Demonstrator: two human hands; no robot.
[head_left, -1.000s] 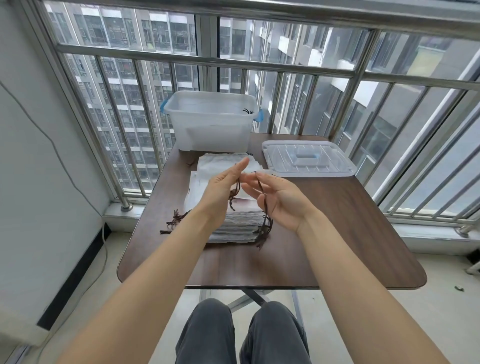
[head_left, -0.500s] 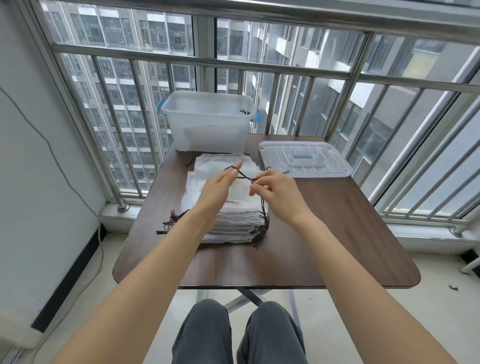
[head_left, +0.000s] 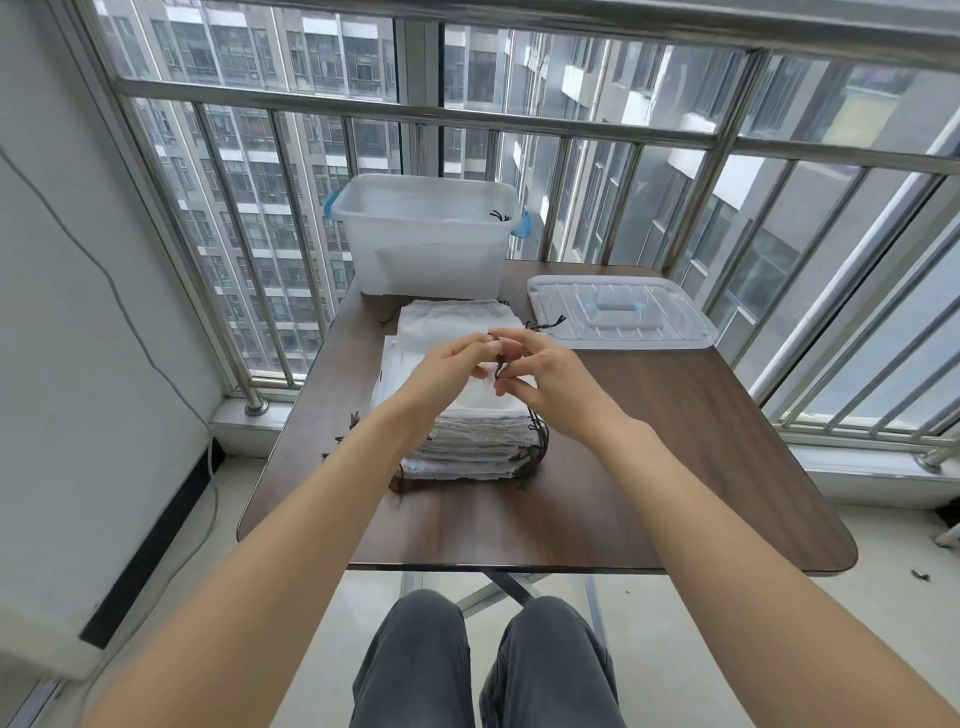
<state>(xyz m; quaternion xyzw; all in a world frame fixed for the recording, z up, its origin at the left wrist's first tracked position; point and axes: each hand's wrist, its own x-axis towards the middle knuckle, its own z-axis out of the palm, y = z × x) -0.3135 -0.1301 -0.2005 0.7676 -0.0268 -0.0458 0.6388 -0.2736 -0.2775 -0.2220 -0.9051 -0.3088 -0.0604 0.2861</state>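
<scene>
Thin dark-brown drawstring cord (head_left: 500, 370): short bit showing between 2 hands, just above stack of white cloth drawstring bags (head_left: 467, 441) on dark wood-look table (head_left: 675, 467). L hand (head_left: 447, 376): fingertips curled, pinching cord. R hand (head_left: 550, 382): thumb + fingers curled, pinching same cord. Both forearms stretched fwd, fingertips meeting.

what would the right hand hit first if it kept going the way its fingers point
Most likely the left hand: the right hand points left and slightly away, its fingers almost tip to tip with it, the dark cord pinched between them. Depth is hard to judge.
</scene>
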